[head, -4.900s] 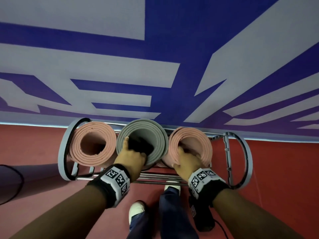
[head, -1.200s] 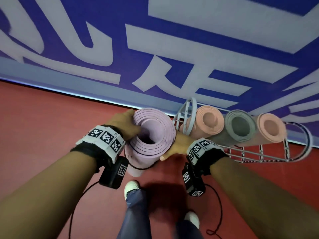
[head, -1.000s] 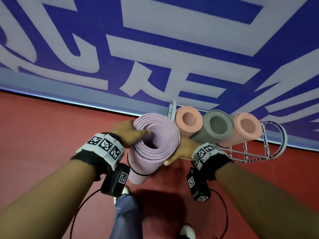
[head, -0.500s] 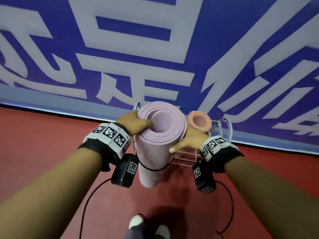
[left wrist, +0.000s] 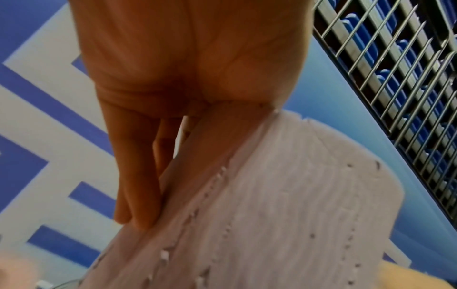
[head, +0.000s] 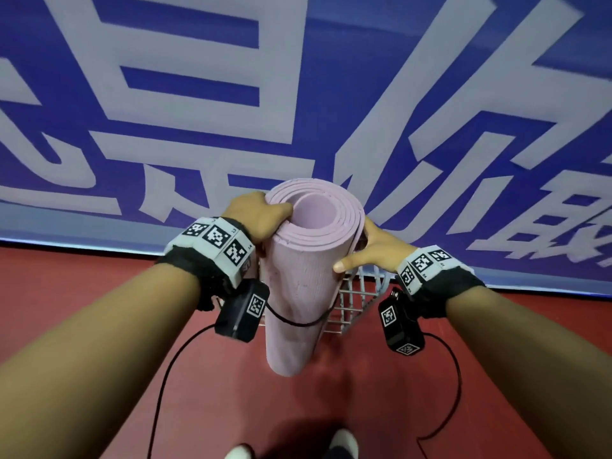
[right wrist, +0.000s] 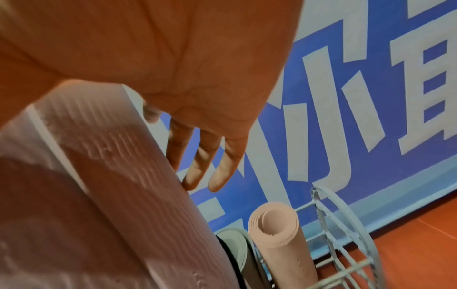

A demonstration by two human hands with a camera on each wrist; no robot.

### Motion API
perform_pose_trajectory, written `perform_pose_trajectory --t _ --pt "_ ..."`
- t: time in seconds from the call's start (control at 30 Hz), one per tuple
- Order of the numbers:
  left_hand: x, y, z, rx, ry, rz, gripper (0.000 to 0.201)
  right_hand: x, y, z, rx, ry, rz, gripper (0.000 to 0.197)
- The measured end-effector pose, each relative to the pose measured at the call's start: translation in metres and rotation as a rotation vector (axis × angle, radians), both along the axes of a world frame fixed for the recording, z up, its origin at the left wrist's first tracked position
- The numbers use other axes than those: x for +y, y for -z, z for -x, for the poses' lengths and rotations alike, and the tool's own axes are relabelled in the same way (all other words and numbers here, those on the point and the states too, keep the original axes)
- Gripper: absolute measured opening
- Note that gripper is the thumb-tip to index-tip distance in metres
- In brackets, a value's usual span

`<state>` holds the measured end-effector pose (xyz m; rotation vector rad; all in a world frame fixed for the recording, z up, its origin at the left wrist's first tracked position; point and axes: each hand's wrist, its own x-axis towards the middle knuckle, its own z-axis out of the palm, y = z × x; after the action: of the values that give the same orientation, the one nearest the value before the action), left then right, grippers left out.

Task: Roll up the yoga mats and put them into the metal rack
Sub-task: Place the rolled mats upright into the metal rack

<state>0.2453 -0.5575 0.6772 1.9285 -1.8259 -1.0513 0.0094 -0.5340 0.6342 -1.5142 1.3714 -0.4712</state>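
A rolled lilac yoga mat (head: 298, 293) is held nearly upright, off the red floor, in front of the metal rack (head: 357, 293). My left hand (head: 265, 213) grips its top, thumb hooked over the rolled rim and fingers (left wrist: 138, 176) flat along the mat (left wrist: 272, 215). My right hand (head: 364, 253) presses the other side, thumb across the front, fingers (right wrist: 197, 156) straight and partly off the mat (right wrist: 99, 195). In the right wrist view the rack (right wrist: 346, 234) holds a peach mat (right wrist: 279, 234) and a grey mat (right wrist: 235, 246). A thin black cord crosses the lilac roll's middle.
A blue wall (head: 298, 94) with big white characters stands right behind the rack. The floor (head: 82, 293) is red. Black cables (head: 453, 376) hang from my wrist units and loop on the floor. My shoes (head: 344, 442) show at the bottom edge.
Both hands have carried the lilac mat rightwards until it stands before the rack, whose mats are now hidden behind it in the head view.
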Motion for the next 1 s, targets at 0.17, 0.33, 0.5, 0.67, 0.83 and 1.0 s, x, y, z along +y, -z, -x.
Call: perform_pose_trajectory --t 0.17,0.33,0.5,0.67,0.83,1.0 --pt "-0.019 -0.045 0.048 0.053 -0.04 0.023 0.051 -0.025 -0.034 0.056 -0.065 -0.005 0.07 0.098" --pt "-0.033 -0.087 0.096 0.194 -0.07 0.047 0.054 -0.052 -0.079 0.103 0.008 -0.027 0.13 0.097" --pt "-0.045 -0.096 0.135 0.267 -0.143 0.081 0.037 -0.07 -0.099 0.138 0.021 -0.055 0.182 0.099" --pt "-0.059 -0.092 0.16 0.291 -0.155 0.109 0.038 -0.088 -0.096 0.161 0.037 -0.041 0.188 0.107" --pt "-0.086 -0.093 0.171 0.337 -0.156 0.1 0.042 -0.11 -0.097 0.174 0.007 -0.042 0.186 0.089" --pt "-0.116 -0.094 0.179 0.384 -0.141 0.065 0.051 -0.134 -0.1 0.183 -0.014 -0.011 0.177 0.085"
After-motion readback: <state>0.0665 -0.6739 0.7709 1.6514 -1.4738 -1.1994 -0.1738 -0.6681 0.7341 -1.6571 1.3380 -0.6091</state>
